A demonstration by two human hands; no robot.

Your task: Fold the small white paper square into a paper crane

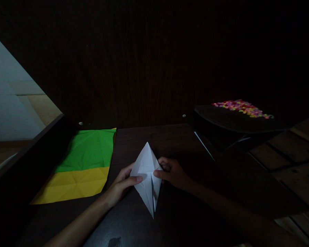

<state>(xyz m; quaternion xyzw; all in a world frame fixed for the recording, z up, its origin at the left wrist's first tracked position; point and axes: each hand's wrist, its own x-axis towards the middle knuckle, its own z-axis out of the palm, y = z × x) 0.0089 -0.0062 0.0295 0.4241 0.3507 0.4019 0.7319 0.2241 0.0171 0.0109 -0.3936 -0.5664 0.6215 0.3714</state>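
My left grip pinches the folded white paper on its 9 o'clock side, and my right grip pinches it at 3 o'clock — both narrow, with thumbs on top. The white paper is a creased diamond near my middle, over the dark desk. One point aims at 12; a slit splits the part toward 6. From there, wrinkly green paper lies at 10 and yellow paper at 9. Bright bits sit at 2 — too small to name. Some fingertips hide behind the white paper.
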